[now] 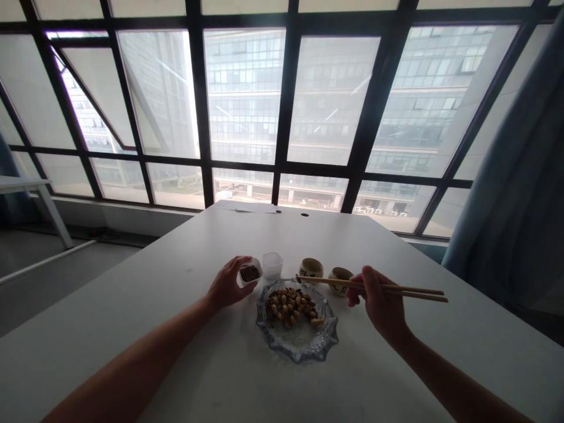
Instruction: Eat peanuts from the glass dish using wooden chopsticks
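My left hand [231, 282] is wrapped around a small clear plastic cup [259, 276] that holds small dark pieces [249, 272]. In my right hand [379, 299] is a pair of wooden chopsticks [414, 292], reaching left over the table. A small dark bit shows at their tips, too small to name. Below the tips lies a scalloped glass dish [297, 355] with a heap of nuts [288, 304] and darker pieces mixed in. Just right of the held cup stands a second clear cup [272, 265]. Two patterned ceramic cups [311, 268] [341, 281] stand behind the dish, the right one partly hidden by the chopsticks.
Everything rests on a long white table [247, 235]. White paper [255, 207] and two dark round spots [304, 215] are at its far end. Large framed windows [247, 100] rise behind, with a blue curtain [502, 170] at right and another white table [26, 184] at left.
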`<state>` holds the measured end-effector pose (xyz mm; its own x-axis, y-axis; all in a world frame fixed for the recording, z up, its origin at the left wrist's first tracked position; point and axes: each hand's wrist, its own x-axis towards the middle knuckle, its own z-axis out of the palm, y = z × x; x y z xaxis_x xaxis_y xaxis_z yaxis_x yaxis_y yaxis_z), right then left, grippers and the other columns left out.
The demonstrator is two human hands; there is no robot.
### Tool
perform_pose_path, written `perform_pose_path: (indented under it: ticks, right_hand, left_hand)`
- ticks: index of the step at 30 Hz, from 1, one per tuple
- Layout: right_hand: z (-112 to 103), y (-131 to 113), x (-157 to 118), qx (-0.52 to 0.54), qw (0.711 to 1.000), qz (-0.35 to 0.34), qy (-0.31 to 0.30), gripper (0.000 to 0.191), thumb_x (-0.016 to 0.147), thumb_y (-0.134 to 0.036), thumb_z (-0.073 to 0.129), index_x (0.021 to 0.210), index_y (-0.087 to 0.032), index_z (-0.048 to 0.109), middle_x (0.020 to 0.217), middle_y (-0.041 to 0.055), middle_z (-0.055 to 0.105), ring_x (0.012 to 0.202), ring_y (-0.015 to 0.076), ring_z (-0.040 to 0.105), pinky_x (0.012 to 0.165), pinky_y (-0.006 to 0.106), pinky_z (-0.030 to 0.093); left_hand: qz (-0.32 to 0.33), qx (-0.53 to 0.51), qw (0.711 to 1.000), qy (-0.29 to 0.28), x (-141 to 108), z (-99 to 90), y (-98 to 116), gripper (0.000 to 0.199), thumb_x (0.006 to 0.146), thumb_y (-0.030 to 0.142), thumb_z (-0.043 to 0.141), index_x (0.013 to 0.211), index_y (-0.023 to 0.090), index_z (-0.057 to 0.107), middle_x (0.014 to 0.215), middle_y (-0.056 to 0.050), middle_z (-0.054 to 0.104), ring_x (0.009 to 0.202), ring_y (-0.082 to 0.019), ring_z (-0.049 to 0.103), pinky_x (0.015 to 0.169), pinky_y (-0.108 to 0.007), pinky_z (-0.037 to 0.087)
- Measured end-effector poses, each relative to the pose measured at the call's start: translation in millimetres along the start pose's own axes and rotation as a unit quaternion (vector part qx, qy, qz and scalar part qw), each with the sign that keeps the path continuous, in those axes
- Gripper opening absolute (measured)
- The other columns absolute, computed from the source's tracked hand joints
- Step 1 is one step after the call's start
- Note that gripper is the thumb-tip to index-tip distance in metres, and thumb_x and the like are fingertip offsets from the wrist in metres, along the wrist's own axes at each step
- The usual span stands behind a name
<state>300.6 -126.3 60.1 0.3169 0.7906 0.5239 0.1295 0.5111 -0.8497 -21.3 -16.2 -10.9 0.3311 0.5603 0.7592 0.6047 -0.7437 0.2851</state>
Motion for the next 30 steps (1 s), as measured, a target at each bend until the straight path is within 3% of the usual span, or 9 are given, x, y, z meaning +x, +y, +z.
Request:
perform_pose_path:
  ticks: [4,8,11,14,17,23,26,30]
  right_hand:
    - [40,-9,8,-0.004,0.998,-0.022,-0.055,0.055,0.080,-0.071,0.061,0.064,-0.019,0.061,0.045,0.0018,0.062,0.035,0.0133,0.055,0.034,0.024,0.045]
    - [82,0,19,0.005,0.994,-0.023,-0.110,0.055,0.084,-0.071,0.057,0.067,-0.018,0.061,0.049,0.0011,0.062,0.038,0.0124,0.057,0.038,0.023,0.047]
    - [97,10,24,-0.016,0.983,-0.016,-0.184,0.052,0.083,-0.067,0.062,0.071,-0.017,0.065,0.055,0.0024,0.066,0.046,0.0139,0.062,0.044,0.024,0.051]
    - [86,9,24,-0.020,0.986,-0.006,-0.168,0.052,0.083,-0.068,0.061,0.071,-0.018,0.066,0.055,0.0024,0.066,0.047,0.0145,0.063,0.047,0.025,0.052]
    - [56,1,18,-0.017,0.992,0.019,-0.124,0.054,0.079,-0.070,0.063,0.069,-0.018,0.065,0.050,0.0019,0.064,0.041,0.0143,0.060,0.042,0.025,0.050]
    - [1,1,-10,-0.025,0.968,0.148,-0.200,0.054,0.076,-0.069,0.067,0.062,-0.017,0.062,0.042,0.0018,0.061,0.032,0.0142,0.055,0.033,0.023,0.044]
    - [-9,12,-25,-0.040,0.962,0.156,-0.218,0.053,0.076,-0.067,0.068,0.061,-0.017,0.061,0.042,0.0017,0.061,0.033,0.0133,0.055,0.034,0.023,0.043]
    - [-12,26,-34,-0.039,0.975,0.124,-0.178,0.053,0.077,-0.068,0.067,0.062,-0.017,0.061,0.042,0.0007,0.060,0.033,0.0121,0.054,0.034,0.021,0.042]
  left_hand:
    - [0.001,-0.004,1.000,-0.008,1,0.0,2,0.051,0.078,0.035,0.070,0.124,0.022,0.051,0.117,-0.012,0.067,0.106,-0.027,0.067,0.094,-0.043,0.055]
    - [-0.011,-0.004,1.000,-0.014,1,-2.6,4,0.052,0.077,0.037,0.071,0.124,0.023,0.051,0.118,-0.011,0.068,0.105,-0.027,0.068,0.092,-0.044,0.056]
    - [-0.010,-0.007,1.000,-0.018,0,-3.7,5,0.053,0.078,0.038,0.071,0.125,0.024,0.050,0.119,-0.011,0.068,0.106,-0.027,0.068,0.093,-0.044,0.056]
    - [-0.009,-0.005,1.000,-0.026,0,-2.4,4,0.053,0.077,0.038,0.072,0.124,0.024,0.052,0.119,-0.012,0.068,0.107,-0.028,0.068,0.094,-0.045,0.055]
    - [-0.023,-0.002,0.999,-0.035,-1,0.1,1,0.054,0.075,0.038,0.072,0.123,0.024,0.054,0.117,-0.011,0.069,0.107,-0.029,0.068,0.094,-0.046,0.054]
    - [-0.063,0.014,0.997,-0.035,-1,2.9,-3,0.056,0.076,0.042,0.071,0.125,0.023,0.053,0.120,-0.012,0.069,0.106,-0.030,0.068,0.094,-0.047,0.054]
    - [-0.083,0.025,0.996,-0.034,-2,2.1,-4,0.056,0.076,0.045,0.070,0.125,0.023,0.054,0.120,-0.011,0.069,0.104,-0.030,0.069,0.091,-0.046,0.055]
    - [-0.098,0.035,0.994,-0.042,-3,0.9,-5,0.055,0.077,0.046,0.069,0.125,0.023,0.054,0.120,-0.011,0.069,0.101,-0.029,0.070,0.088,-0.045,0.057]
